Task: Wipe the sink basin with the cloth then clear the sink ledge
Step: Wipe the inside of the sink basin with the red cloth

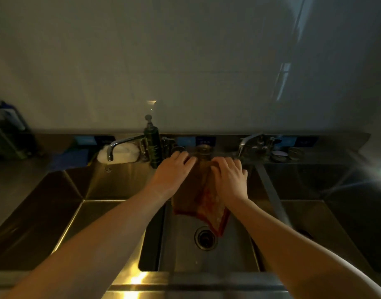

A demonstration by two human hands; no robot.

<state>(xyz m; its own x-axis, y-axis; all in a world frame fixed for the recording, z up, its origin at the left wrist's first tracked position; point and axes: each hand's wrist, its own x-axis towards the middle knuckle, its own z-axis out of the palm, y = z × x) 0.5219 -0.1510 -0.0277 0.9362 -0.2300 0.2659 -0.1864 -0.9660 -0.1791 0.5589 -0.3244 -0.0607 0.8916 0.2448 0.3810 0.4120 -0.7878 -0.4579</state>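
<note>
A brown cloth (201, 198) with a red border hangs against the back wall of the middle sink basin (206, 261). Its lower corner reaches almost to the drain (205, 237). My left hand (173, 172) and my right hand (229, 176) both grip the cloth's top edge at the sink ledge (226, 159), side by side. On the ledge stand a dark pump bottle (152, 145), a white sponge or rag (120, 155), a glass (203, 151) behind the cloth and small round lids (286, 155) at the right.
Two taps stand on the ledge, a long spout (120, 144) at the left and a shorter tap (253, 143) at the right. More basins lie left (40, 212) and right (340, 212) of the middle one. A dark rack (6, 134) sits far left.
</note>
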